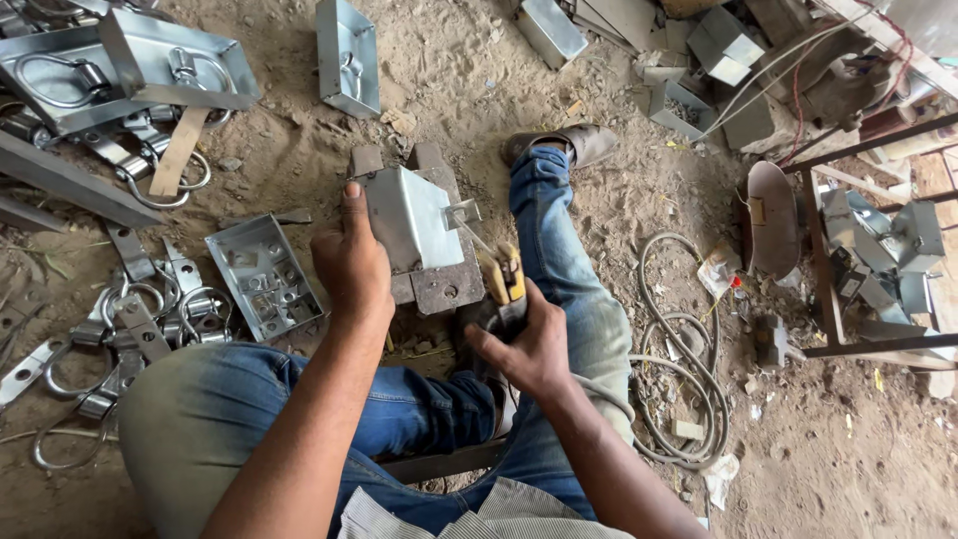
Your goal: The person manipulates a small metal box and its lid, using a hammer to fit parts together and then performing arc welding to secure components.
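Observation:
My left hand [349, 262] presses on a folded grey sheet-metal box [409, 215] that rests on a rusty steel plate [449, 284] on the sandy ground. A small metal tab [461, 213] sticks out from the box's right side. My right hand [529, 344] grips a welding electrode holder [502, 279] with yellow jaws, its thin rod pointing up-left toward the tab. My legs in blue jeans frame the plate, and my right foot in a brown sandal [569, 145] stretches forward.
Metal rings and brackets [130, 319] lie at left beside an open tray of small parts [264, 274]. More sheet-metal boxes [348, 55] sit at the top. A coiled cable [679, 349], a welding face shield [770, 215] and a steel frame [828, 289] are at right.

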